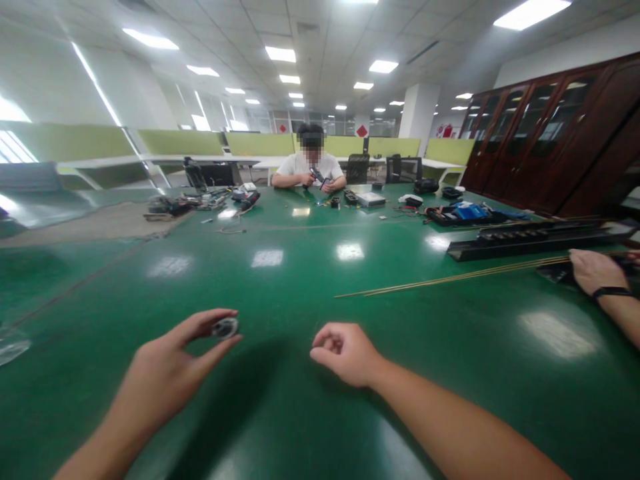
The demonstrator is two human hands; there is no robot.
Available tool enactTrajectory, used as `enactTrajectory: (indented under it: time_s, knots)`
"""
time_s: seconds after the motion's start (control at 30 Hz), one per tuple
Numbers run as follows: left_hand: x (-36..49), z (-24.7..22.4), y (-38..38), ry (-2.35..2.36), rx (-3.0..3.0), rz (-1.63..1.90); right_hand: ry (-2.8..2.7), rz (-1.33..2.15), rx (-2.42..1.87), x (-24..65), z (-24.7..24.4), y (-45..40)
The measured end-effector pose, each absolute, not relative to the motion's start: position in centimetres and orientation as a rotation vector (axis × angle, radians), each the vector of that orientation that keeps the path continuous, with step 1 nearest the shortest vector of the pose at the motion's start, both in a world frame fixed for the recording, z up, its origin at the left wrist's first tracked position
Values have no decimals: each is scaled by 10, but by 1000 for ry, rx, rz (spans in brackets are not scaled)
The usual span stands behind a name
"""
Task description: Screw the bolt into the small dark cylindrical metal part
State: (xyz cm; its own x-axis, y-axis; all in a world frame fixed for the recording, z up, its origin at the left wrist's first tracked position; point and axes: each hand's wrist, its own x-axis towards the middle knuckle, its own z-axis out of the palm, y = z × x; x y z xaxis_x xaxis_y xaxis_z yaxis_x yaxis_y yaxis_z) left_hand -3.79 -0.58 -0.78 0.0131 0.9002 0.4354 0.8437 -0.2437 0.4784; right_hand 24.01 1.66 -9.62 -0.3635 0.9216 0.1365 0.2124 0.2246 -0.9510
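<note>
Between the thumb and fingers of my left hand point(173, 363) is a small round part point(225, 327), dark in the middle with a silvery rim. It is held above the green table, and its exact kind cannot be made out. My right hand point(347, 353) is to the right of it, low over the tabletop, fingers curled and the thumb brought up against the fingertips. Whatever that pinch may hold is hidden or too small to see. The two hands are apart.
Thin brass-coloured rods point(450, 275) reach across the green table point(280, 293) from a co-worker's hand point(597, 273) at right. Behind them lies a long black metal channel point(530, 241). Across the table sits another person point(310, 167) holding a tool, among scattered electronics and a blue-topped pile point(470, 211).
</note>
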Motion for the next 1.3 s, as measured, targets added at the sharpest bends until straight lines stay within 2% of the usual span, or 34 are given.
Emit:
enactTrajectory:
  time_s: [0.17,0.33,1.3]
  knots:
    - [34,-54,25,1428,2205,1031,-1665,1012,-1218,243,-102,26]
    - [49,-85,21,1182,2208,938,-1861,890,-1258,241,-105,23]
    - [49,-80,18,1260,2072,1003,-2052,786,-1295,242,-95,15]
